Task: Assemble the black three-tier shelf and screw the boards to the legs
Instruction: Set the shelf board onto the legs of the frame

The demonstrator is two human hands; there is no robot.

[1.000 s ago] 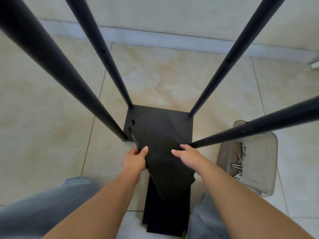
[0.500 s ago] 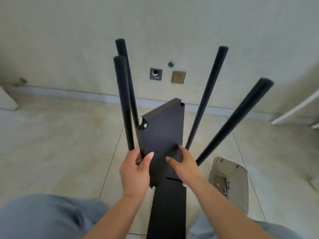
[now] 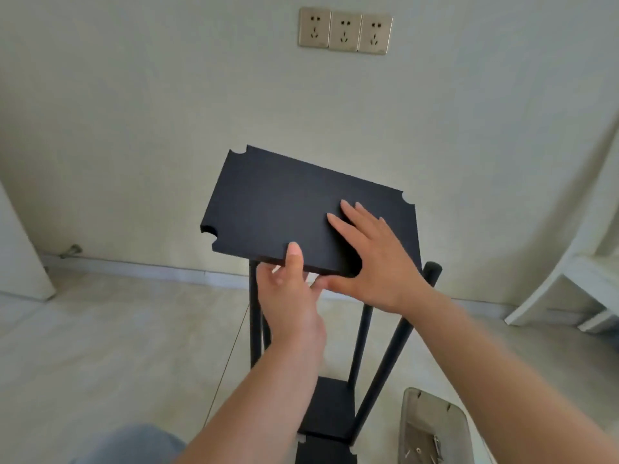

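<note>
Black board [image 3: 288,212], notched at the corners, is held up in the air above the tops of the legs [image 3: 360,343], tilted slightly, its far edge toward the wall. Left hand [image 3: 291,296] grips the near edge: thumb on top, fingers curled under. Right hand [image 3: 375,259] lies flat on the top face, fingers straight and spread, thumb hooked under the near edge; it presses rather than clasps.

Done, as far as visible: four legs stand upright from a bottom board [image 3: 330,410] on the floor, so the lowest tier appears to be fitted. Whether it is screwed tight I cannot tell from here.

Not done: the raised board sits on no leg yet; its corner notches are not lined up with the leg tops. A third board [image 3: 325,452] lies on the floor in front of the frame, untouched. Screws [image 3: 432,447] remain in the tray [image 3: 410,410] to the right of the frame.

Judgement: roughly a third through. Remaining work is to seat this board on the legs, fix it, then fit and screw the last one.
</note>
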